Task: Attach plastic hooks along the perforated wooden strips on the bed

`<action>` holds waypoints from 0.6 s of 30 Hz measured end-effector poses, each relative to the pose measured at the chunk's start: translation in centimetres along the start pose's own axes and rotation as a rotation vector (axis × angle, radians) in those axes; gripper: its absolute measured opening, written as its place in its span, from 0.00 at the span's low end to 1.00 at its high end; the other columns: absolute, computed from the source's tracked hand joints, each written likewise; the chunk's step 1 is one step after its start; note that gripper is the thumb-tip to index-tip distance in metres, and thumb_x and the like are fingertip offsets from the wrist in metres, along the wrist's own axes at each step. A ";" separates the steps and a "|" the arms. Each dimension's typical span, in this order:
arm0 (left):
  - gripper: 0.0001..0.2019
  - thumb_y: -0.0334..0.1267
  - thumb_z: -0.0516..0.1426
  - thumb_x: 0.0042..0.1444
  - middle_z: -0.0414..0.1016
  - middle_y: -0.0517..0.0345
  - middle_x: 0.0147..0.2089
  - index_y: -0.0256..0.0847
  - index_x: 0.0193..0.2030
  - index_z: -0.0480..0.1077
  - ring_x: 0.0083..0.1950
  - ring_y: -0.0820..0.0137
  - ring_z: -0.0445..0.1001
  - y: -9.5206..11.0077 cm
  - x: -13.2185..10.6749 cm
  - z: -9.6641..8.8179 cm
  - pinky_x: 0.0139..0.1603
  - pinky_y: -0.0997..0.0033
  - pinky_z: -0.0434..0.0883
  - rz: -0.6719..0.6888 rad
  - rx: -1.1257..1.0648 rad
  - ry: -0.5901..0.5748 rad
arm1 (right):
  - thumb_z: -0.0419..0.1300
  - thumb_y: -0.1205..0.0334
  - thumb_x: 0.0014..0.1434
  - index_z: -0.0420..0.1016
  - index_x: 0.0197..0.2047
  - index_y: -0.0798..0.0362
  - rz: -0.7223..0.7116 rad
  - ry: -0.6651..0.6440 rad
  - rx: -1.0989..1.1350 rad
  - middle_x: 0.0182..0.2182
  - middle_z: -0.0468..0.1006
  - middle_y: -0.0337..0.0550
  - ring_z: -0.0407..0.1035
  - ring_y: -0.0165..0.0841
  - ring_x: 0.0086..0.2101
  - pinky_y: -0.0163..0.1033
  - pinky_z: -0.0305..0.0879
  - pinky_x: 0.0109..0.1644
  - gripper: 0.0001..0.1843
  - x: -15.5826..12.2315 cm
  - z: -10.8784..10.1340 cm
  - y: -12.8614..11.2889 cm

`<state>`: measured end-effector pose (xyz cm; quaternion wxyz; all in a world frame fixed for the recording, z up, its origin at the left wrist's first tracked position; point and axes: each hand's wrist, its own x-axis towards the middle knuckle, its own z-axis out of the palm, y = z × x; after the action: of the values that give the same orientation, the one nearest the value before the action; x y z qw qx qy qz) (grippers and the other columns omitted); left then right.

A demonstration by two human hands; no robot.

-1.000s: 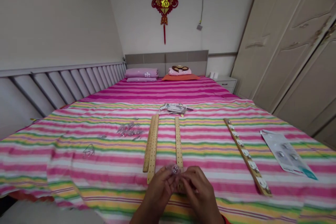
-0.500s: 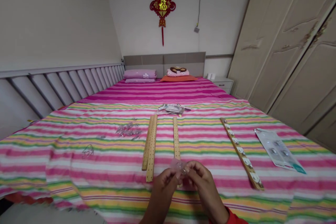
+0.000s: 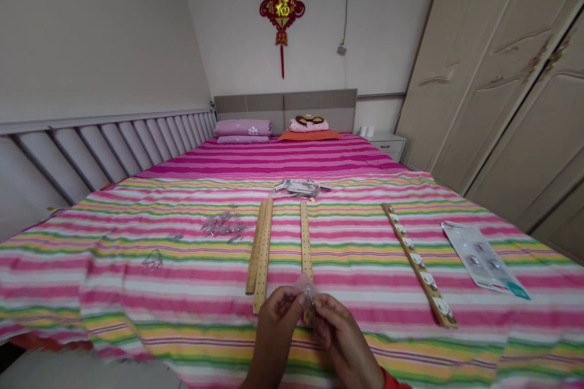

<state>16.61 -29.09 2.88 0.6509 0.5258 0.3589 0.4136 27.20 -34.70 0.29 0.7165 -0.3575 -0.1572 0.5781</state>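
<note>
Between my two hands is a small clear plastic bag (image 3: 305,282) with something small and shiny in it, too small to name. My left hand (image 3: 280,315) pinches its left side, and my right hand (image 3: 335,322) pinches the right side, fingertips almost touching. Just beyond and partly under them lies a wooden strip with rows of holes (image 3: 305,237). To the left, two more drilled wooden strips (image 3: 262,255) lie side by side. Farther left is a pile of small clear bags (image 3: 223,226) with metal bits.
At right lie a wooden rail with white round pieces (image 3: 418,261) and a clear blister pack (image 3: 486,261). A clear packet (image 3: 298,188) sits beyond the strips. A thin tangled loop (image 3: 152,261) lies at left on the striped bedsheet (image 3: 182,316).
Both hands have shifted slightly left, the right one more, bringing them closer together around the small bag. The things on the bed lie as before.
</note>
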 end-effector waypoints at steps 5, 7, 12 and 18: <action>0.15 0.47 0.66 0.40 0.75 0.58 0.25 0.36 0.28 0.74 0.28 0.73 0.71 0.0 0.7 -0.6 0.31 0.76 0.68 -0.132 -0.009 0.005 | 0.70 0.53 0.42 0.75 0.31 0.56 -0.100 0.106 -0.253 0.18 0.72 0.35 0.54 0.21 0.15 0.29 0.44 0.18 0.17 0.0 -0.9 -0.5; 0.16 0.48 0.66 0.39 0.75 0.58 0.24 0.36 0.29 0.74 0.27 0.74 0.71 -0.2 1.0 -0.8 0.29 0.77 0.67 -0.191 -0.001 -0.004 | 0.69 0.50 0.42 0.76 0.33 0.55 -0.168 0.154 -0.327 0.17 0.71 0.34 0.57 0.23 0.16 0.30 0.49 0.19 0.19 0.1 -1.2 -1.1; 0.18 0.49 0.67 0.37 0.75 0.58 0.24 0.36 0.27 0.73 0.26 0.72 0.71 -1.2 1.3 -0.8 0.30 0.73 0.69 -0.219 -0.014 -0.087 | 0.69 0.47 0.40 0.77 0.28 0.55 -0.190 0.135 -0.444 0.15 0.70 0.35 0.60 0.26 0.17 0.32 0.54 0.21 0.20 0.4 -1.7 -1.9; 0.15 0.48 0.65 0.41 0.74 0.60 0.23 0.36 0.28 0.75 0.26 0.75 0.69 -1.1 3.3 -0.4 0.29 0.76 0.64 -0.202 0.077 -0.116 | 0.71 0.46 0.37 0.76 0.24 0.55 -0.179 0.141 -0.450 0.12 0.70 0.35 0.61 0.26 0.15 0.32 0.56 0.20 0.20 2.2 -1.9 -2.5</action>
<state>17.74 -26.06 1.63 0.6881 0.5349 0.3872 0.3007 30.86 -33.42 0.25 0.6765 -0.5320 -0.2627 0.4363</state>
